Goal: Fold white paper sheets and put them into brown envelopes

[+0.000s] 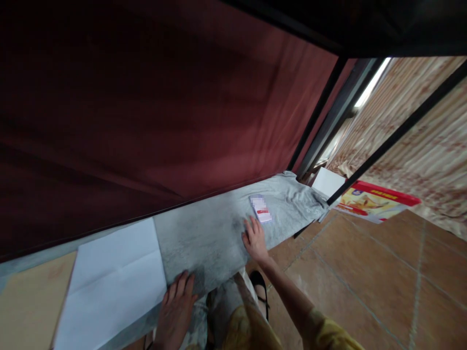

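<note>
Right hand (255, 239): fingers spread, beside smartphone (260, 209), right end of worktop (204, 231). Left hand (176, 304): fingers extended, front edge, beside white paper (116, 284).

– What's noted up top?
– Yellow sleeve (326, 331), loose, creased; bare right forearm (288, 288) below it. Left hand (177, 302), right hand (257, 239): both bare.
– Lower down?
– Yellowish garment (247, 326), edges blurred. Black shoe (257, 278), low cut, thin dark strap (267, 299).

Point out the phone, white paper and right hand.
Phone (260, 209): head view, middle of the screen.
White paper (116, 282): head view, middle of the sheet's upper face.
Right hand (257, 241): head view, back of the hand.
</note>
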Motion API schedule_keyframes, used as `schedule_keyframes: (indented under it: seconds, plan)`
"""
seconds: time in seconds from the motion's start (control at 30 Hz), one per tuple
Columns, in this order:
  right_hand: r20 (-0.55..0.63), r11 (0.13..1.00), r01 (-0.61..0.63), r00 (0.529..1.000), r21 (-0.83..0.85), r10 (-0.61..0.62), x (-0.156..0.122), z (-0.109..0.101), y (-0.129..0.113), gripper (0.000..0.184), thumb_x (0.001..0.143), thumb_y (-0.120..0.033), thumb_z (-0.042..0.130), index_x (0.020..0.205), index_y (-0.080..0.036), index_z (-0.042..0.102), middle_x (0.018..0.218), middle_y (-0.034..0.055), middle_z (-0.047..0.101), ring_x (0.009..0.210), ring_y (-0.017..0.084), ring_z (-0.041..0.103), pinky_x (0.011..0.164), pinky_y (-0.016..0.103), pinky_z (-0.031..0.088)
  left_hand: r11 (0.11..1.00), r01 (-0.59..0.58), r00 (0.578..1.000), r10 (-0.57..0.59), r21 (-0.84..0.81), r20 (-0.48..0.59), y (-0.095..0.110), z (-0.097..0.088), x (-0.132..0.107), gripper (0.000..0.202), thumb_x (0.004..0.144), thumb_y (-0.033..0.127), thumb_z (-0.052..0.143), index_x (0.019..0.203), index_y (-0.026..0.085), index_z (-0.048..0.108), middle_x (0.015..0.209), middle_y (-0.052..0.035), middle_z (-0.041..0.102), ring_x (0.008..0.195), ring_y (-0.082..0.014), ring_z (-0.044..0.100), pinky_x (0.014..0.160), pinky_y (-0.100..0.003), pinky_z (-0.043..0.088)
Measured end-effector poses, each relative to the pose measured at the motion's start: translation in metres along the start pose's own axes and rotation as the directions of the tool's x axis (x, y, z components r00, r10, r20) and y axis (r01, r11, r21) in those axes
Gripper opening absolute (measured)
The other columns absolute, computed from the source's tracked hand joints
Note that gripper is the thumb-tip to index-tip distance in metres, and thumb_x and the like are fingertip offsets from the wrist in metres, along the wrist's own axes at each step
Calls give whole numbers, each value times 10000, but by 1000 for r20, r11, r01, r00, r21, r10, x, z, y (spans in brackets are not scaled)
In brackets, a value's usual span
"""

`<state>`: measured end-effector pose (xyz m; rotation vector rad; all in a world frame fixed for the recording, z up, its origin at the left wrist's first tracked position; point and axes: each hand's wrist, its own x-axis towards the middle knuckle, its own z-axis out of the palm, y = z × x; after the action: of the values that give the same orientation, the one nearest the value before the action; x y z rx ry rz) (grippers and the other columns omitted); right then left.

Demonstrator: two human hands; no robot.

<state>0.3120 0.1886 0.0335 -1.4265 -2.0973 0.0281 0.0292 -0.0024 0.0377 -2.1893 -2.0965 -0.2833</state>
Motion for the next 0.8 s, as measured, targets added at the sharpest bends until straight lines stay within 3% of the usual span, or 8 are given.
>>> schedule_keyframes:
  seconds: [0.13,0.27,0.37,0.5,0.67,0.8]
  plan:
    - [82,999,4,997,34,-7,-21,5,-25,456,973,-230,421,1414,-175,522,1412,136,571,1287,257,508,1084,448,402,1000,3,999,-2,-29,41,8,-10,0,431,906,137,485,1319,166,604,1378,-126,592,1269,-268,531,1045,-448,450]
    - [102,1000,16,995,4,-17,-22,3,-25,435,985,-267,393,1371,-144,554,1381,134,599,1263,259,525,1078,430,387,991,6,1000,-2,-137,28,4,-26,-3,391,953,252,478,1313,158,597,1381,-125,590,1278,-251,538,1070,-440,451]
    - [99,999,34,995,-28,-31,-21,1,-23,429,981,-274,388,1350,-145,564,1362,128,612,1255,254,529,1073,417,380,986,40,995,-55,-164,-85,-14,-41,-11,403,992,324,438,1325,153,586,1419,-131,561,1316,-260,508,1100,-459,428]
    - [102,998,35,994,-55,-30,-22,3,-23,436,974,-284,377,1347,-158,564,1348,124,623,1231,258,546,1049,413,394,980,170,963,-189,-107,-194,-55,-56,-27,493,1004,382,421,1433,152,496,1539,-161,436,1463,-318,330,1149,-522,346]
    - [114,998,35,993,-45,-29,-24,6,-15,455,968,-319,373,1361,-179,556,1361,116,618,1238,268,548,1042,423,406,943,333,930,-326,11,-171,-96,-49,-42,606,991,494,423,1462,117,477,1561,-238,389,1481,-370,297,1151,-579,296]
    - [96,1000,-14,995,11,13,-21,5,-16,440,948,-311,387,1322,-195,588,1331,117,632,1206,276,570,1028,443,428,937,345,934,-337,55,-117,-106,-34,-50,631,978,536,422,1429,107,527,1504,-258,465,1423,-370,406,1113,-566,355]
